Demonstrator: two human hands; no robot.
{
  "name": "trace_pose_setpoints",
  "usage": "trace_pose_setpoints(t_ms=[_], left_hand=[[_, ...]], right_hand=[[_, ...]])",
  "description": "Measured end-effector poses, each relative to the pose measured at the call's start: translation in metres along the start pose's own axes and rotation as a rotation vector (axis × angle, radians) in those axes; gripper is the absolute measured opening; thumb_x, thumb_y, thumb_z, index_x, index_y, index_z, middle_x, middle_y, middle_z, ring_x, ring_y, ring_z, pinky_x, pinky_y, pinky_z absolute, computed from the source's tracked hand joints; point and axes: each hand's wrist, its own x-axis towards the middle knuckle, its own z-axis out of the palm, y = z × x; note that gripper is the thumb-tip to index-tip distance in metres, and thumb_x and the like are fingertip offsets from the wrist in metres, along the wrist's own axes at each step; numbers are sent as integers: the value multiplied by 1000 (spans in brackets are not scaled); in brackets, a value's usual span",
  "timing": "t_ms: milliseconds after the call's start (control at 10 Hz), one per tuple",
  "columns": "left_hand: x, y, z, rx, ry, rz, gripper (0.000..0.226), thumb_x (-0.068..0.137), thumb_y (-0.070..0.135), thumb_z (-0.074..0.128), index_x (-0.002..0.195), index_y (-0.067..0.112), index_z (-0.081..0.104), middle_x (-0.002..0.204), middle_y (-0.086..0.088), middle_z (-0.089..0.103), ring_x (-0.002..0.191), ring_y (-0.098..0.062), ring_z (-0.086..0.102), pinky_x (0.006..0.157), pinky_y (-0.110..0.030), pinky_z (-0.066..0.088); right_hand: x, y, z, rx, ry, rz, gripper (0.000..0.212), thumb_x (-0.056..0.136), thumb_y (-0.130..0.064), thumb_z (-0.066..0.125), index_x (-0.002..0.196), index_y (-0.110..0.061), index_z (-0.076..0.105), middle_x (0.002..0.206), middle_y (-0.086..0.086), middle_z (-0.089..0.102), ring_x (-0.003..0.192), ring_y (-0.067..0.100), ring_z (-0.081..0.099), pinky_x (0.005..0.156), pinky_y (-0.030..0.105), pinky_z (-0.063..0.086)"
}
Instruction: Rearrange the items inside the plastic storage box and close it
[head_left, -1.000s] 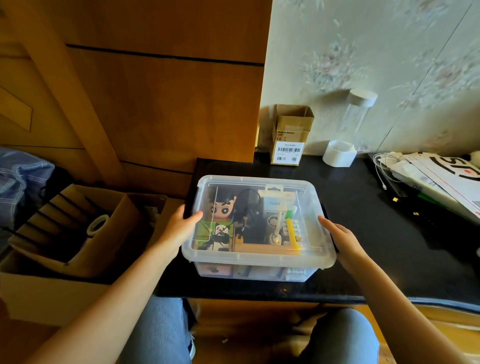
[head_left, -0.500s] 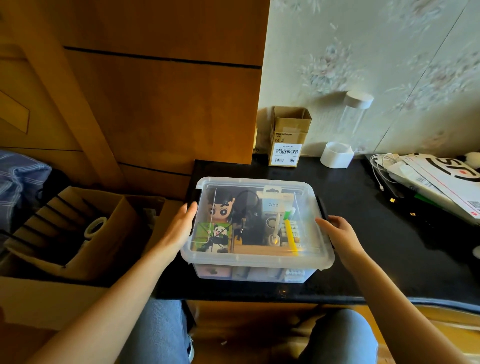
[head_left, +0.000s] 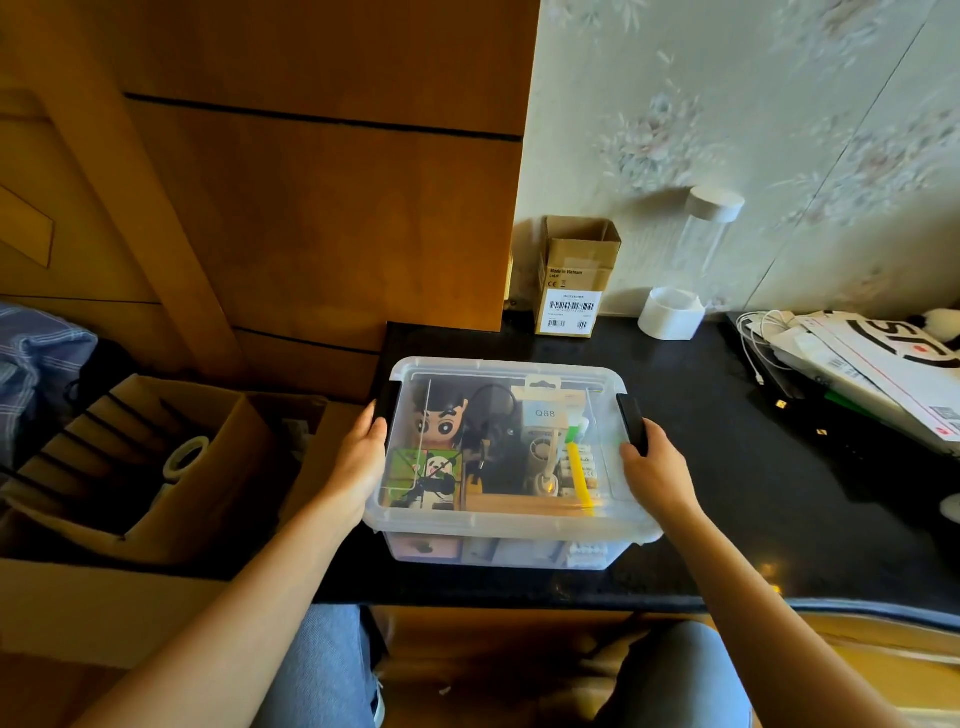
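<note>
**Inspector:** Both hands have slid back along the box's sides toward its black latches. Left hand (head_left: 358, 462) lies flat against the left wall; right hand (head_left: 657, 467) curls its fingers round the right latch (head_left: 631, 422).

**Clerk:** Progress?

**Inspector:** Items look packed; the lid (head_left: 509, 522) sits on the plastic storage box (head_left: 498, 553). Latching appears outstanding.

**Clerk:** Clearance?

**Inspector:** It stands near the black counter's (head_left: 753, 519) front edge; bare counter lies to its right, a cardboard carton (head_left: 574, 280) behind.

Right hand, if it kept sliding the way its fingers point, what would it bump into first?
The right hand points up and away along the box's side. Its fingers are already at the black latch, so probably that comes first. Depth is hard to judge.
</note>
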Motion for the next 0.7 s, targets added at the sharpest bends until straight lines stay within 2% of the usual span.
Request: trace_pose_setpoints(t_ms=[100, 200, 300, 400, 500, 600, 700], left_hand=[[1, 1, 0, -7, -3, -9, 44, 104, 30, 27, 148, 32, 25, 154, -2, 29, 138, -23, 34, 105, -40, 35], [3, 1, -2, -16, -19, -5, 43, 104, 30, 28, 148, 32, 27, 153, -2, 31, 137, -22, 35, 107, -42, 35], [3, -1, -6, -23, -48, 2, 44, 104, 30, 31, 148, 31, 27, 154, 0, 29, 139, -21, 32, 109, -41, 32], [2, -3, -11, -45, -63, 10, 46, 102, 33, 36, 148, 28, 29, 155, 0, 27, 140, -20, 29, 111, -41, 28], [-2, -8, -16, -51, -69, 41, 48, 101, 36, 39, 147, 24, 31, 155, 1, 27, 142, -17, 25, 114, -39, 22], [-13, -11, -28, -76, -86, 61, 44, 101, 35, 39, 144, 24, 38, 152, 3, 32, 139, -16, 29, 109, -38, 30], [-33, -25, -48, -113, -77, 56, 37, 101, 28, 37, 136, 19, 48, 144, -4, 43, 130, -21, 42, 95, -37, 41]], right_hand=[[-1, -3, -2, 13, -54, 21, 33, 93, -22, 47, 126, -20, 42, 89, -5, 59, 68, 6, 53, 56, 22, 44], [0, -3, -3, 8, -94, 27, 53, 95, -27, 47, 143, -16, 28, 101, -5, 56, 76, 6, 54, 63, 25, 42], [-3, -3, -7, 78, -110, 33, 56, 95, -27, 48, 145, -15, 26, 120, 4, 55, 95, 14, 54, 79, 30, 44], [-12, -3, -15, 181, -138, 56, 51, 96, -26, 48, 143, -14, 31, 126, 4, 53, 99, 12, 55, 82, 26, 46], [-27, 6, -25, 243, -135, 57, 44, 98, -25, 44, 139, -12, 39, 124, 0, 52, 101, 10, 53, 83, 24, 44], [-46, 22, -40, 369, -124, 91, 35, 98, -23, 41, 131, -10, 46, 122, 11, 56, 105, 23, 57, 88, 37, 48], [-77, 54, -52, 395, -33, 178, 27, 98, -19, 43, 118, -7, 57, 109, 15, 63, 95, 27, 62, 85, 42, 50]])
